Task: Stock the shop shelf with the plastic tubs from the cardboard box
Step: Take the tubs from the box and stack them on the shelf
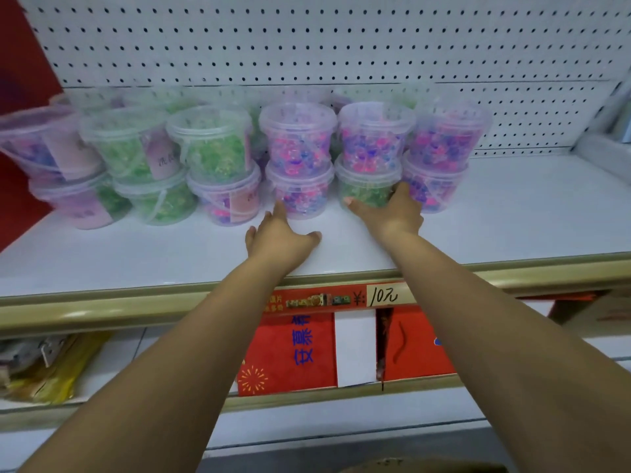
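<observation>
We find the green tub (365,192) in the bottom tier of the row, standing on the white shelf (512,216) with an upper tub (375,138) of pink and blue beads stacked on its lid. The right hand (387,208) grasps this green tub from the front, thumb on its left side and fingers curved round its right side, next to the neighbouring stack. Just to the left stands the lower pink-and-blue tub (300,196), and the left hand (280,238) lies palm down on the shelf board before it, released, fingers spread and straight, the longest fingertip touching the tub's base. Both forearms reach up and forward over the shelf's front rail, bare and nearly straight, the left one angled slightly inward. The other tubs (211,145) run leftward two high against the pegboard (307,46), some green, some pink and blue, the far-left ones tilted. Several carry pink labels (164,158) whose dark writing is too blurred for us to read. On the front rail a red price label (341,298) shows a ¥ sign and a handwritten "10元". Below it, red packets (290,353) bear blue Chinese characters that we cannot make out with confidence.
</observation>
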A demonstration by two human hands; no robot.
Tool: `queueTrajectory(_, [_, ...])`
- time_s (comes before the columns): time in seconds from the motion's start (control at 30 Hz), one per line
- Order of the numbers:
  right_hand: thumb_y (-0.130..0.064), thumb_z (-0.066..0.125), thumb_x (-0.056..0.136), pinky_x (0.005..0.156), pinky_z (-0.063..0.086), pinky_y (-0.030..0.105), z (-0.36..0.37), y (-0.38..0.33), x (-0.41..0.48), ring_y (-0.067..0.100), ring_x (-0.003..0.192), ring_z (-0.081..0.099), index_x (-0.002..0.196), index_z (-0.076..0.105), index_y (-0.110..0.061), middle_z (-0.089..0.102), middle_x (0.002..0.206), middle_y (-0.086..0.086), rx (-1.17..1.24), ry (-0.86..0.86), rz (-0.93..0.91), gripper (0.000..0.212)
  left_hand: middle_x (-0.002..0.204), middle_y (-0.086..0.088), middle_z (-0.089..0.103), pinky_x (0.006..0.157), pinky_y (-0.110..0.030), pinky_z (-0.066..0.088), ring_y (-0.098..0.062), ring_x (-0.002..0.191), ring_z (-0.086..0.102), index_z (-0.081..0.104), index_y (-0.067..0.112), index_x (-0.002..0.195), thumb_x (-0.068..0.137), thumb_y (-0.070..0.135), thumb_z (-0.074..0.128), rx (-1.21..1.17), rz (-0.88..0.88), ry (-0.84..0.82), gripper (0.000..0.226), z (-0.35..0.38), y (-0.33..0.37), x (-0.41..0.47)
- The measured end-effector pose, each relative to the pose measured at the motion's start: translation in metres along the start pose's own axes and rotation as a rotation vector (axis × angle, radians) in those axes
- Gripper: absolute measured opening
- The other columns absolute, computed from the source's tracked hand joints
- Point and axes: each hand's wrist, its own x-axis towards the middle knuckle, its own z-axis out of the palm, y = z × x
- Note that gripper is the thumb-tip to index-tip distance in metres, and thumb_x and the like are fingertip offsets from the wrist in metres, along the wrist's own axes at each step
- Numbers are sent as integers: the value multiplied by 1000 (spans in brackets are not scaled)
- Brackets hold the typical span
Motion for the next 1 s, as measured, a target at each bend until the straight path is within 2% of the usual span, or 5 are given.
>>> queueTrajectory(0.13, [-61,83,64,106,46,40,-16,-5,-13,24,128,53,141,43,-22,57,137,-2,119,-143,-27,95,140,-10,57,103,-38,44,-34,128,52,47,14,143,88,33,65,-75,-17,107,60,-19,-23,-11])
queueTrajectory(0.27, [-61,77,74,106,43,40,-24,-16,-50,33,134,44,147,31,-8,46,146,11,-163,-216,2,101,115,-19,61,87,-44,45,-40,113,52,58,3,114,85,35,61,184,-35,270,44,-57,-64,-19])
queueTrajectory(0.67, [-60,76,76,105,42,40,90,-113,-131,31,134,44,147,38,-10,49,146,11,-227,-150,-52,95,161,-9,32,116,-33,29,-28,146,34,24,15,158,97,24,55,-21,303,-208,70,-127,-139,20])
queueTrajectory(0.83, [-64,74,73,101,47,45,118,-135,-141,35,128,51,142,45,-9,57,137,13,-222,-63,-21,93,127,-8,67,93,-34,46,-29,116,60,64,11,126,94,32,58,-59,148,26,39,-174,-190,5])
queueTrajectory(1.0, [-65,75,71,109,36,54,152,-157,-141,34,124,52,133,46,-11,59,129,7,-146,63,25,87,141,-15,54,101,-44,47,-36,129,49,42,9,144,90,44,63,-51,160,47,68,-185,-210,29])
